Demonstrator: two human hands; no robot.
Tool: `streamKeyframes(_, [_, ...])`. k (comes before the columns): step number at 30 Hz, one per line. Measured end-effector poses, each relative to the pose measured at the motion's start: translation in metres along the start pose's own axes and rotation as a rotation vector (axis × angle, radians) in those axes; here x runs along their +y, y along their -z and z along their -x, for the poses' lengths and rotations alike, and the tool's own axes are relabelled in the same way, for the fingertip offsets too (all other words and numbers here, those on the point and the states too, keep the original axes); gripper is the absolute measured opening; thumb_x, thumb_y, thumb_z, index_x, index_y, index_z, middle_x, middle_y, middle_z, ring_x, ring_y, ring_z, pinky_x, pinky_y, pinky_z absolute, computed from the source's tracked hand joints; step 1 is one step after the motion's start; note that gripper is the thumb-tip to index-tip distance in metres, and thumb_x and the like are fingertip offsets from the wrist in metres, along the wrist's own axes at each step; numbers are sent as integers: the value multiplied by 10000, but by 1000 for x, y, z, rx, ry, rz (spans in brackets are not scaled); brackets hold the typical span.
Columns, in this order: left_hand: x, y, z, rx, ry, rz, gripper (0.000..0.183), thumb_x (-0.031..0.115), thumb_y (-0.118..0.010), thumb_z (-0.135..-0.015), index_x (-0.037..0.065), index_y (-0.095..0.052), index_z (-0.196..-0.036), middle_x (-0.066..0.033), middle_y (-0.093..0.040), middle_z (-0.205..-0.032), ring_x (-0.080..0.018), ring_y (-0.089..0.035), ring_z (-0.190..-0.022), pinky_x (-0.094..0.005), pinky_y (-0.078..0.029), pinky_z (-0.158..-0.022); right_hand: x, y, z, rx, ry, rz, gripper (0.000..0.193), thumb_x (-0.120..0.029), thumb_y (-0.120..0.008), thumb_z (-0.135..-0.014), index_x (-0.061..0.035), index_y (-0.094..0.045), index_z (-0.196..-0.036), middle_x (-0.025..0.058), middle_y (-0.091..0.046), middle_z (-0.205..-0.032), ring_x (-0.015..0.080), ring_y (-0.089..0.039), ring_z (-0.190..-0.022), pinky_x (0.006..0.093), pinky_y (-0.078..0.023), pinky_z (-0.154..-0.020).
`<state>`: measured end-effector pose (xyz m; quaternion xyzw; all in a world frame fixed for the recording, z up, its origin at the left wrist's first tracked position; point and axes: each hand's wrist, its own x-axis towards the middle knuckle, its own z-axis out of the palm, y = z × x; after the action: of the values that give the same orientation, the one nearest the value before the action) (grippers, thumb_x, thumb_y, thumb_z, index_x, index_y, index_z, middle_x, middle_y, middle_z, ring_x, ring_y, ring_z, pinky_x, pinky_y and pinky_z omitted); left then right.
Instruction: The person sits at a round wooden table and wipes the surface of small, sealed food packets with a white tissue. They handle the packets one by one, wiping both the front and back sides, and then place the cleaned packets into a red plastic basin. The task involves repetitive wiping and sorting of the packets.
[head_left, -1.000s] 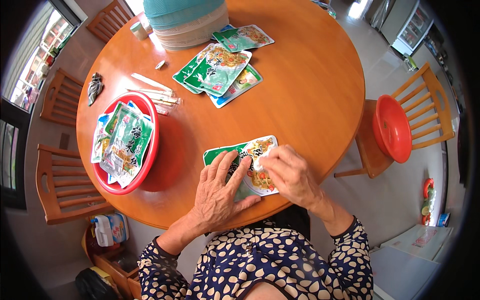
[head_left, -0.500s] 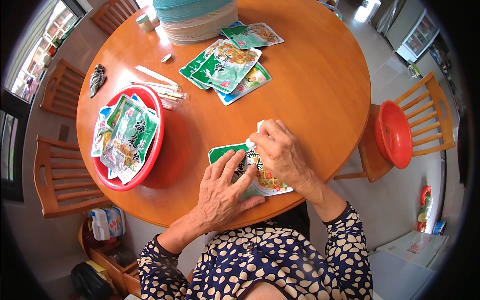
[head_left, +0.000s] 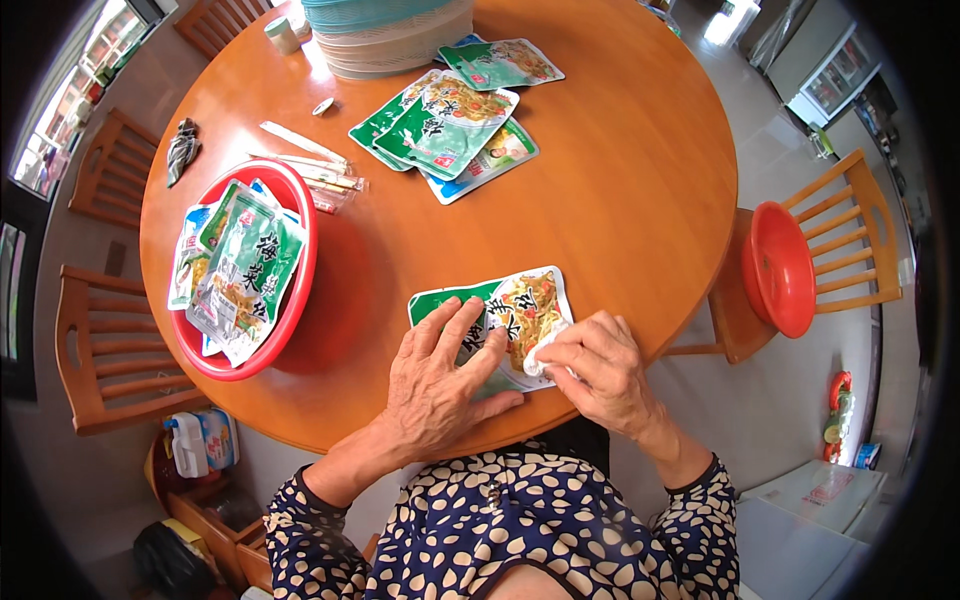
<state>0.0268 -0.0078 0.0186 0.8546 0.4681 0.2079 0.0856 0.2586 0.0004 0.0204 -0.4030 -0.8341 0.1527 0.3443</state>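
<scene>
My left hand (head_left: 435,375) lies palm-down with its fingers slightly spread, pressing on a flat, rectangular green-and-white pouch with a food picture on its right half (head_left: 540,300). That pouch lies in the lower middle of the frame, near the close edge of the round, orange-brown wooden counter (head_left: 640,200). My right hand (head_left: 605,375) pinches a crumpled white cloth or tissue (head_left: 545,352), I can't tell which, between thumb and fingers, and the wad sits against the pouch's lower right part.

I judge the step in hand to be wiping the face of this pouch. The next move calls for my left hand to keep its weight on the green end so that the pouch doesn't skid, while the wad is drawn lightly over the slick printed surface out to the borders; pressing too hard could crease it.

Left of centre, a round red plastic bowl (head_left: 307,260) holds a heap of similar pouches (head_left: 255,265). More lie in a loose, overlapping pile (head_left: 450,125) at upper centre, well apart from my hands. Thin wrapped sticks (head_left: 325,175) rest just beside the bowl.
</scene>
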Motion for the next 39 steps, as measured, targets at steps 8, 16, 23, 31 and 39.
streamKeyframes(8, [-1, 0, 1, -13, -4, -10, 641, 507, -803, -734, 154, -639, -1244, -183, -495, -1417, -375, -455, -1305, -517, -428, -1006, 28, -10, -34, 73, -63, 48, 173, 8, -712, -766, -67, -690, -922, 70, -607, -867, 266, -607, -848, 394, -473, -765])
streamKeyframes(16, [-2, -2, 2, 16, 9, -47, 531, 382, -782, -796, 179, -641, -1266, -144, -510, -1401, -365, -479, -1267, -493, -415, -997, 47, -19, -51, 179, 11, 169, 175, 6, -697, -779, -39, -680, -947, 82, -575, -885, 275, -594, -854, 404, -483, -766])
streamKeyframes(23, [0, -3, 2, 53, 29, -34, 529, 315, -823, -747, 181, -657, -1232, -130, -537, -1371, -368, -515, -1221, -486, -443, -975, 17, 11, -7, -13, 42, 95, 227, 41, -715, -749, -22, -686, -965, 66, -567, -874, 246, -569, -810, 366, -486, -715])
streamKeyframes(31, [0, -3, 2, 37, 21, -6, 547, 307, -835, -730, 185, -657, -1233, -130, -537, -1369, -372, -505, -1245, -495, -441, -988, 9, 21, 12, -146, 122, -28, 158, 9, -724, -758, -22, -689, -908, 62, -576, -869, 238, -582, -803, 360, -498, -691])
streamKeyframes(39, [-4, -2, 2, 18, -2, -26, 541, 337, -802, -772, 188, -643, -1267, -149, -526, -1379, -357, -490, -1267, -483, -439, -981, 24, 1, -26, 5, -21, 80, 146, 4, -686, -789, -18, -660, -931, 114, -568, -884, 295, -604, -833, 400, -505, -750])
